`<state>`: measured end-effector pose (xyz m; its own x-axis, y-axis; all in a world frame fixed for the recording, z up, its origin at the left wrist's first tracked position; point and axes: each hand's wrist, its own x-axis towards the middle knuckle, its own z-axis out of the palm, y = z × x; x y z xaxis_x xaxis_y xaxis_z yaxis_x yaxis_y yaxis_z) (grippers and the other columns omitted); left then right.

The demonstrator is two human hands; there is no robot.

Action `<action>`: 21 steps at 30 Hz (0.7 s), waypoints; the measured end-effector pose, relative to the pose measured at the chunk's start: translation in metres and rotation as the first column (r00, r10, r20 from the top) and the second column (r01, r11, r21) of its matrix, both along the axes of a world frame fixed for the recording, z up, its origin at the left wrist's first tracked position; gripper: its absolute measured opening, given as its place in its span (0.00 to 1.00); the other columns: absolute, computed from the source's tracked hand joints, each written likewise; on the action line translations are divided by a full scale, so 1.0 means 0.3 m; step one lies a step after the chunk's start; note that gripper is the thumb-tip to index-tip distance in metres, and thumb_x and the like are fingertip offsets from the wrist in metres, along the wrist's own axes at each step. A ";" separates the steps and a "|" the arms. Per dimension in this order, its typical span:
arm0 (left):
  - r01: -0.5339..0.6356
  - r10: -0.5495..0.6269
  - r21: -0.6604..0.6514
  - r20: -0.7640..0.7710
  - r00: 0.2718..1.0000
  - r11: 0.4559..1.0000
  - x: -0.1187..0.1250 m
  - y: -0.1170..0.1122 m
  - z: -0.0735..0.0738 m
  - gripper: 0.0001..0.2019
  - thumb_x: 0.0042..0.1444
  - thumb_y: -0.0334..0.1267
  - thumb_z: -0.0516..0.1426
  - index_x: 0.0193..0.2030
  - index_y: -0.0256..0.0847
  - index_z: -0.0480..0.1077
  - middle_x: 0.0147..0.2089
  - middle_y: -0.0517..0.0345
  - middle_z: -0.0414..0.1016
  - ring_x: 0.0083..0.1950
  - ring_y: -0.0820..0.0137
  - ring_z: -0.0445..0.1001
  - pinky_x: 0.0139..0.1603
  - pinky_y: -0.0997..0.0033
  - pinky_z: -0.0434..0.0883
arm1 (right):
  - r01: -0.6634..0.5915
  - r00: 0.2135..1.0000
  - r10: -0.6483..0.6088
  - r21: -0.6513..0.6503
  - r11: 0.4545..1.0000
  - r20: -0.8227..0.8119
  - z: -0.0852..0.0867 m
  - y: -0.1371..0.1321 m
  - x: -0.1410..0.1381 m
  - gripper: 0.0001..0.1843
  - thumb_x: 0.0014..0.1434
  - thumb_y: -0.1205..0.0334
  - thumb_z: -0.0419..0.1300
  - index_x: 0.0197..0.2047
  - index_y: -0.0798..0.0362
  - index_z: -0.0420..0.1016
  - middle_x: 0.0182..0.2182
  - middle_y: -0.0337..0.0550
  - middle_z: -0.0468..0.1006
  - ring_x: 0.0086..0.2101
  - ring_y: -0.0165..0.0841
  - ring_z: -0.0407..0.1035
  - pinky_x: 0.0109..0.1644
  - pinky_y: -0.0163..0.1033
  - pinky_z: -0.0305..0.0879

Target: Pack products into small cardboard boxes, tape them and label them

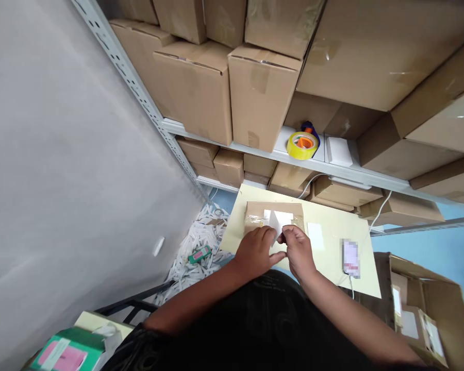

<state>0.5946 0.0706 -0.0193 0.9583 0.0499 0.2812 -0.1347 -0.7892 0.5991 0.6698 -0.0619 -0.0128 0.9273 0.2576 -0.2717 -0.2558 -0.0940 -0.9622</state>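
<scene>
A taped brown cardboard box (254, 210) lies on the pale yellow tabletop in front of me. Over it, a white paper slip (276, 222) stands partly raised, with more white paper beneath. My right hand (299, 253) pinches the slip's near right edge between thumb and fingers. Across the box's near left part rests my left hand (253, 250), its fingertips at the slip's left side and its thumb stretched out apart towards my right hand. My hands cover the box's near side.
Right of the box lie a white slip (315, 236) and a blurred phone-like object (350, 257) with a cable. Yellow tape (302, 146) sits on the shelf among cartons. An open carton (448, 309) stands right; paper strips (199, 242) cover the floor left, beside the wall.
</scene>
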 end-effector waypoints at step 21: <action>-0.464 0.267 -0.519 -0.411 0.872 0.718 0.211 0.055 -0.122 0.14 0.61 0.49 0.57 0.30 0.42 0.67 0.25 0.65 0.68 0.29 0.71 0.67 0.33 0.72 0.61 | -0.049 0.990 0.086 -0.298 0.953 0.112 -0.177 -0.187 0.226 0.18 0.60 0.45 0.59 0.27 0.48 0.67 0.22 0.32 0.66 0.27 0.33 0.61 0.33 0.38 0.56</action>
